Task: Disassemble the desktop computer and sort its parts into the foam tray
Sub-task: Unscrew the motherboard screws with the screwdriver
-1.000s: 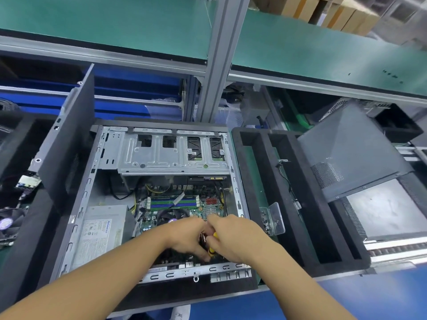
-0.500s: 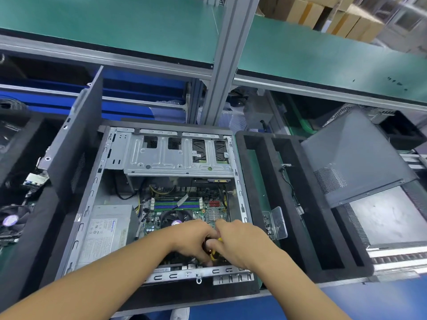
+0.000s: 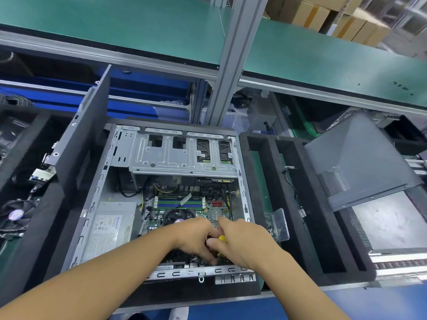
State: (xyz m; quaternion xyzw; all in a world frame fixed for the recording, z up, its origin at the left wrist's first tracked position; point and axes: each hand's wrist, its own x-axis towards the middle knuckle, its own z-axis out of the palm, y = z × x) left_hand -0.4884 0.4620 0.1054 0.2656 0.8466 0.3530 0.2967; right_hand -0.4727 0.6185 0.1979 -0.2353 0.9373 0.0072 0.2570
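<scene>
The open desktop case lies flat in front of me, its green motherboard, silver power supply and metal drive cage exposed. Both hands are down over the near part of the motherboard. My right hand grips a yellow-handled screwdriver, of which only the handle top shows. My left hand has its fingers curled close against the tool's shaft; what it holds is hidden. The black foam tray lies right of the case, with a thin cable and a clear plastic piece in its slots.
A grey side panel leans over the tray's right side. Another dark panel stands upright left of the case. A fan and small boards sit in foam at the far left. An aluminium post rises behind the case.
Both hands stay together at the same spot on the motherboard with the screwdriver. The camera view has tilted slightly, so the case appears a little lower in the frame.
</scene>
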